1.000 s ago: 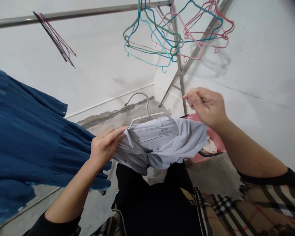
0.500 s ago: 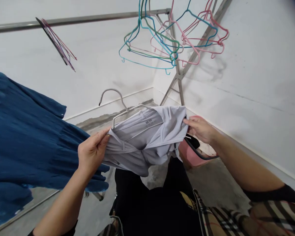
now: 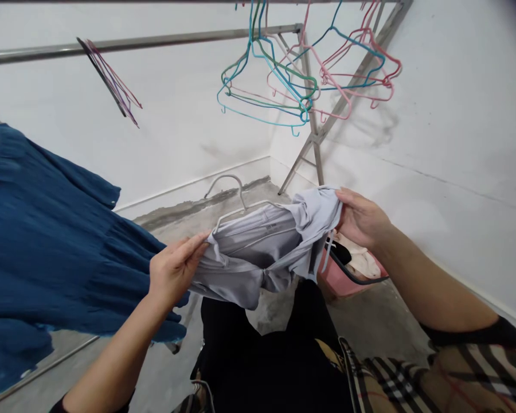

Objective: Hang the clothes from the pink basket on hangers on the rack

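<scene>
A light grey shirt (image 3: pixel 236 281) is stretched between my hands at waist height, its neckline open toward me. A whitish hanger (image 3: pixel 242 201) sits inside it, with the hook sticking up out of the neck. My left hand (image 3: pixel 176 267) pinches the shirt's left shoulder where the hanger's end lies. On the other side my right hand (image 3: pixel 363 218) grips the bunched right shoulder, its fingertips partly hidden by the cloth. Whether the hanger's right end is in that grip cannot be seen.
Several coloured hangers (image 3: pixel 301 109) hang from the metal rack at upper right; a few thin ones (image 3: pixel 112 83) hang on the rail (image 3: pixel 163 41). A blue garment (image 3: pixel 60 241) hangs at left. A pink basket (image 3: pixel 339 280) with clothes stands on the floor by the right wall.
The hanger's hook and the left hand have shifted right and slightly down. My right hand has moved a little right and turned, bunching the shirt's right shoulder more.
</scene>
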